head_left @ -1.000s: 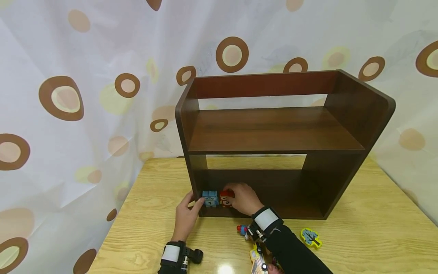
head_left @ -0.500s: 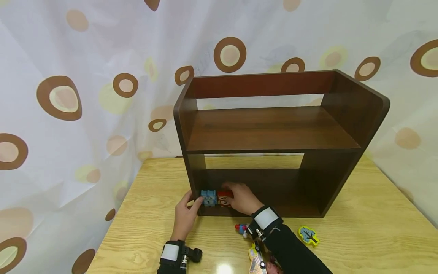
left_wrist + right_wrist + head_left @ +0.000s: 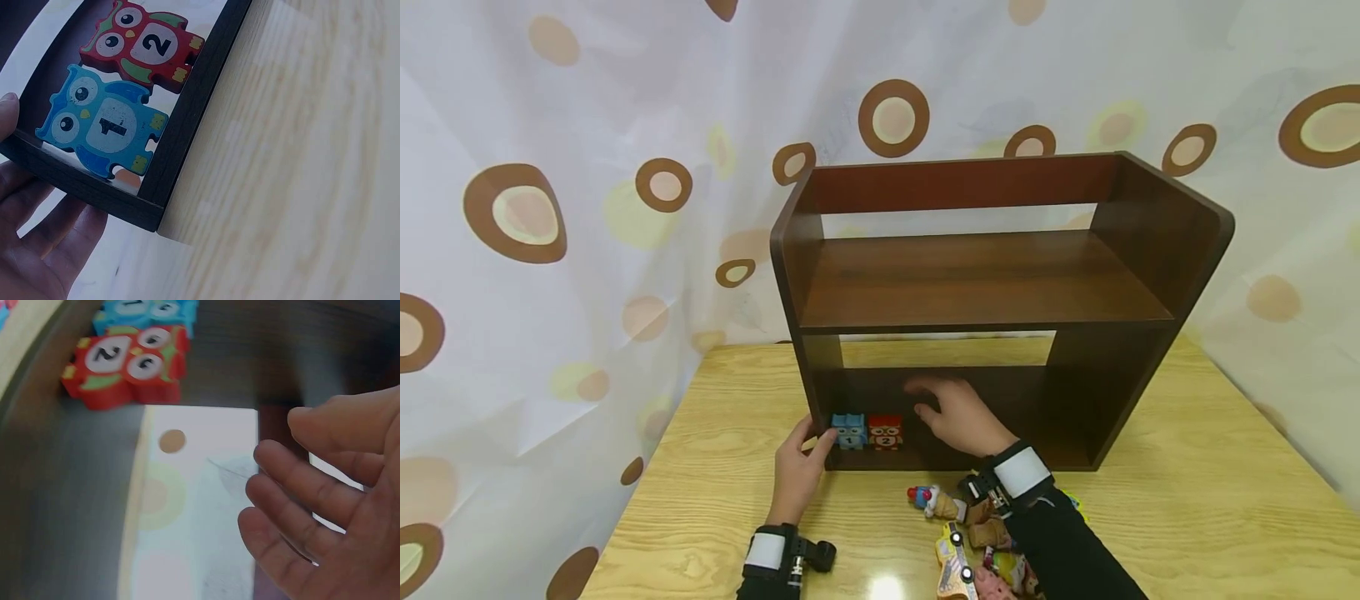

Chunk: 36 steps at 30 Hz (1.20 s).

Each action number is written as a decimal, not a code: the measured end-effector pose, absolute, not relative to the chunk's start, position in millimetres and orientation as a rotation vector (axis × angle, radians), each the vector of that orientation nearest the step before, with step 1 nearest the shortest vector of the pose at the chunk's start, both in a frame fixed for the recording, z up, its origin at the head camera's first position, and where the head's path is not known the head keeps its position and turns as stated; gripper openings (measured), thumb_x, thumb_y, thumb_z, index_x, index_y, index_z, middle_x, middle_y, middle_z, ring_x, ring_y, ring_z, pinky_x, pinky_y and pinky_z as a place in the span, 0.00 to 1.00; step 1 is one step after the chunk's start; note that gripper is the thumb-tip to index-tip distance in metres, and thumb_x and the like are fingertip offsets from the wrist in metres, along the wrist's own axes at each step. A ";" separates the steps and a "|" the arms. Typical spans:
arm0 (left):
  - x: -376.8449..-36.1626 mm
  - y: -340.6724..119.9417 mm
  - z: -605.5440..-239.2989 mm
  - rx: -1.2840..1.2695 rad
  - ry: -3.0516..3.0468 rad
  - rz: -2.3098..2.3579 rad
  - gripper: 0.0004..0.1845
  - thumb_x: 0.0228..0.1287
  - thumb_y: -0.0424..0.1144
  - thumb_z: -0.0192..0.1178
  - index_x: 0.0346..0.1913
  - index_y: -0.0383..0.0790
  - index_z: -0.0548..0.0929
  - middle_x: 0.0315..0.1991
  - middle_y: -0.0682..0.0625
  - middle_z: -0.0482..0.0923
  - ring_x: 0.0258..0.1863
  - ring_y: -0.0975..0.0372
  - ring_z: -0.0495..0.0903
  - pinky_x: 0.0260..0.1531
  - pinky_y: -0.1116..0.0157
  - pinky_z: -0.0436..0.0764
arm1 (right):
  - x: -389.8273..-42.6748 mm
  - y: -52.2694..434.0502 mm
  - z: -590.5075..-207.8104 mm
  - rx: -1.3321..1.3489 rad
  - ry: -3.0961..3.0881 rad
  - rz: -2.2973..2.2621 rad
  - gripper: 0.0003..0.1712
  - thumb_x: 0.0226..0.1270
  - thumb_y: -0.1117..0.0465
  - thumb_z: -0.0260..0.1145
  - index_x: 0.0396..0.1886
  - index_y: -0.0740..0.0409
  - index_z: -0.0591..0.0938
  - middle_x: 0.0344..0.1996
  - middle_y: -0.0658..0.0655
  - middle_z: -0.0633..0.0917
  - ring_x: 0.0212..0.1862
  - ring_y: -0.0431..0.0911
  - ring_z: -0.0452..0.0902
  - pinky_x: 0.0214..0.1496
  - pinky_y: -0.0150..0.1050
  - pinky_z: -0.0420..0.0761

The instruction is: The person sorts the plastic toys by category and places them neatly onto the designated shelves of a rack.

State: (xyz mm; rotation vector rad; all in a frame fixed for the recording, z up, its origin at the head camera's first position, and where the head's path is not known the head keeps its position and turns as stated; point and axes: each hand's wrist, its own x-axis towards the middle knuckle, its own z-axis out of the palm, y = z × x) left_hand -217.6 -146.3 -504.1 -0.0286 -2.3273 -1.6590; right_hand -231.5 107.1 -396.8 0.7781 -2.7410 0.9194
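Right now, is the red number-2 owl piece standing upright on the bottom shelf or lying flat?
Upright. The red owl stands on the bottom shelf, face outward, beside the blue owl; the right hand is off it.

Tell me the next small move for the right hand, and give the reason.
Probably draw the right hand back to the loose toy pieces on the pale wooden table and pick one. The blue number-1 owl block and red number-2 owl block stand side by side on the dark wooden shelf's bottom board, and this hand is open, holding nothing.
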 end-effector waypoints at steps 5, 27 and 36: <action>-217.5 -145.9 -502.2 -0.008 -2.330 -1.693 0.24 0.68 0.49 0.62 0.65 0.47 0.77 0.59 0.45 0.81 0.60 0.51 0.78 0.58 0.47 0.80 | -224.6 123.1 -383.4 0.805 -2.708 0.881 0.18 0.69 0.65 0.63 0.57 0.61 0.81 0.55 0.60 0.85 0.56 0.55 0.83 0.57 0.53 0.82; -215.2 -144.1 -500.0 -0.010 -2.337 -1.657 0.24 0.71 0.48 0.60 0.65 0.42 0.76 0.62 0.43 0.79 0.62 0.48 0.77 0.58 0.46 0.79 | -168.8 154.9 -362.9 0.861 -2.693 0.623 0.16 0.66 0.63 0.68 0.53 0.55 0.83 0.50 0.53 0.86 0.52 0.48 0.81 0.53 0.46 0.84; -214.6 -143.7 -500.8 -0.004 -2.341 -1.689 0.25 0.70 0.49 0.60 0.66 0.45 0.75 0.62 0.44 0.79 0.63 0.49 0.76 0.60 0.46 0.79 | -147.1 153.1 -389.6 0.962 -2.770 0.636 0.15 0.65 0.65 0.68 0.52 0.52 0.82 0.49 0.50 0.85 0.50 0.46 0.81 0.49 0.41 0.85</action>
